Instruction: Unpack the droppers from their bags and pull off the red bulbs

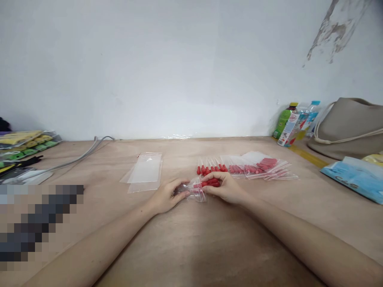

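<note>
My left hand (168,195) pinches the open end of a small clear plastic bag (196,191) on the wooden table (191,239). My right hand (225,187) is closed round a bunch of red-tipped droppers (212,182) whose clear ends lie in the bag's mouth. Just behind my hands lies a row of loose red-tipped droppers (209,168). To the right of them is a pile of filled clear bags (260,166).
A stack of empty clear bags (145,173) lies at centre left. A grey cable (80,156) runs to the wall. Coloured packets (26,144) sit at far left. Bottles (295,121), a beige bag (350,125) and a blue packet (354,177) stand at the right.
</note>
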Demonstrator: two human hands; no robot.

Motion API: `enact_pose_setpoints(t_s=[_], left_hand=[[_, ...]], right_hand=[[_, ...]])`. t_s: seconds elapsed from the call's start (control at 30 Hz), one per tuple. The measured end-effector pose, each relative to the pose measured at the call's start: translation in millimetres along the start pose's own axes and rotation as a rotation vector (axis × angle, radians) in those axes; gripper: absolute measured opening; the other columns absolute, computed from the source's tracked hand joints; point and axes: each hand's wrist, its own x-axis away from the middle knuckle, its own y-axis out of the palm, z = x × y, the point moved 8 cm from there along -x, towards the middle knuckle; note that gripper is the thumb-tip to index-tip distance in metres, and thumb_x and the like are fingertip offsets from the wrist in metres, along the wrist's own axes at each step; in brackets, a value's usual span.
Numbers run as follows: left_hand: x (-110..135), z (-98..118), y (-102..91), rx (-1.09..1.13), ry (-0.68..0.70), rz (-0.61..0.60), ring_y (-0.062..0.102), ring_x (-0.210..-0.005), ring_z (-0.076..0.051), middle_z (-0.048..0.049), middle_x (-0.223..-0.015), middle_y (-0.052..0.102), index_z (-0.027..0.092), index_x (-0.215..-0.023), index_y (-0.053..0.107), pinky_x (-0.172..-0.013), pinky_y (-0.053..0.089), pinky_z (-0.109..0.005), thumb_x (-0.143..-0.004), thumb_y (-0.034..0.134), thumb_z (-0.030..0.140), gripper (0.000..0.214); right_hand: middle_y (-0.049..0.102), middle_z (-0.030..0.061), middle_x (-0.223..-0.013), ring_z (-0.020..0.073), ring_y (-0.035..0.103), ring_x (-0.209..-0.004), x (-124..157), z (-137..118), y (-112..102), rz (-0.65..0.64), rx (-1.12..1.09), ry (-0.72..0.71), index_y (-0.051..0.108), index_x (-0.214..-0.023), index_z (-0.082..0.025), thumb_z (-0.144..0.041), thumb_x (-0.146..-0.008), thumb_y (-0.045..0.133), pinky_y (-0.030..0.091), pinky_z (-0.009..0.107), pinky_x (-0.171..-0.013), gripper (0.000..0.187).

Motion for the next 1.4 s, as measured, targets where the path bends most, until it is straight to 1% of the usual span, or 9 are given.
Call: enact_pose_setpoints(t_s=[0.17,0.3,0.4,0.57,0.67,0.83,1.0,1.27,1.4], left_hand=[[1,0,-2.9,-0.024,-0.014,-0.027,0.056,-0.08,-0.016,-0.0046,-0.098,0.061,0.019,-0.111,0.051,-0.069,0.046,-0.027,-0.078,0.053,0.039,0.038],[2,3,-6.1,-0.014,0.028,-0.036,0.056,-0.093,-0.02,-0.006,-0.107,0.059,0.02,-0.115,0.049,-0.08,0.045,-0.032,-0.073,0.058,0.036,0.046],[2,2,-5.8,0.008,0.024,-0.055,0.055,-0.098,-0.022,-0.0072,-0.111,0.058,0.02,-0.117,0.047,-0.084,0.045,-0.034,-0.072,0.06,0.035,0.05],[1,1,-5.1,0.01,0.008,-0.058,0.055,-0.1,-0.022,-0.0081,-0.113,0.057,0.019,-0.117,0.047,-0.085,0.045,-0.034,-0.073,0.058,0.036,0.048],[1,2,-4.5,-0.006,0.012,-0.059,0.055,-0.099,-0.022,-0.0078,-0.112,0.058,0.019,-0.116,0.047,-0.084,0.045,-0.034,-0.073,0.058,0.036,0.047],[2,3,-4.6,0.007,0.02,-0.063,0.056,-0.096,-0.022,-0.0073,-0.11,0.059,0.019,-0.116,0.048,-0.083,0.045,-0.034,-0.073,0.058,0.037,0.047],[0,3,-4.5,0.1,-0.028,-0.086,0.053,-0.102,-0.023,-0.0084,-0.115,0.056,0.019,-0.118,0.047,-0.087,0.043,-0.036,-0.076,0.055,0.041,0.048],[-18,-21,-11.2,0.203,-0.243,0.012,0.058,-0.079,-0.017,-0.0032,-0.088,0.063,0.018,-0.105,0.057,-0.07,0.046,-0.029,-0.086,0.032,0.049,0.044],[-20,-32,-12.6,0.323,-0.292,0.054,0.057,-0.076,-0.016,-0.0025,-0.083,0.061,0.017,-0.098,0.058,-0.068,0.047,-0.028,-0.084,0.036,0.052,0.043]], right_hand=[[0.066,0.002,-0.065,0.008,0.053,-0.048,-4,-22,-51,-0.048,0.099,0.096,0.062,-0.08,-0.014,-0.03,-0.061,0.071,0.039,0.019,-0.043,0.026],[0.064,0.0013,-0.062,0.0087,0.053,-0.048,-2,-48,-107,0.199,0.147,0.033,0.061,-0.079,-0.017,-0.031,-0.061,0.07,0.04,0.02,-0.043,0.024],[0.065,0.0042,-0.067,0.0103,0.055,-0.051,-2,-56,-127,0.422,0.223,-0.096,0.061,-0.079,-0.016,-0.035,-0.062,0.068,0.044,0.022,-0.046,0.026],[0.065,0.0075,-0.081,0.0171,0.062,-0.071,-9,-52,-105,0.587,0.491,-0.333,0.061,-0.088,-0.015,-0.034,-0.069,0.062,0.05,0.03,-0.064,0.027],[0.061,0.0072,-0.084,0.0154,0.059,-0.071,-16,-48,-70,0.482,0.793,-0.438,0.063,-0.087,-0.016,-0.026,-0.076,0.053,0.048,0.03,-0.068,0.018],[0.056,0.007,-0.093,0.0159,0.057,-0.079,-20,-33,-34,0.263,1.006,-0.395,0.062,-0.092,-0.02,-0.026,-0.082,0.048,0.046,0.03,-0.074,0.019],[0.054,0.0081,-0.092,0.0166,0.056,-0.076,-20,-36,-34,0.28,0.976,-0.384,0.06,-0.096,-0.017,-0.037,-0.078,0.053,0.046,0.03,-0.072,0.027],[0.057,0.0104,-0.09,0.0174,0.056,-0.083,-30,-42,-49,0.41,0.988,-0.351,0.06,-0.096,-0.012,-0.011,-0.08,0.038,0.044,0.029,-0.078,0.028],[0.057,0.0105,-0.093,0.0183,0.056,-0.084,-32,-32,-43,0.327,1.103,-0.29,0.059,-0.101,-0.014,-0.011,-0.08,0.039,0.044,0.029,-0.077,0.029]])
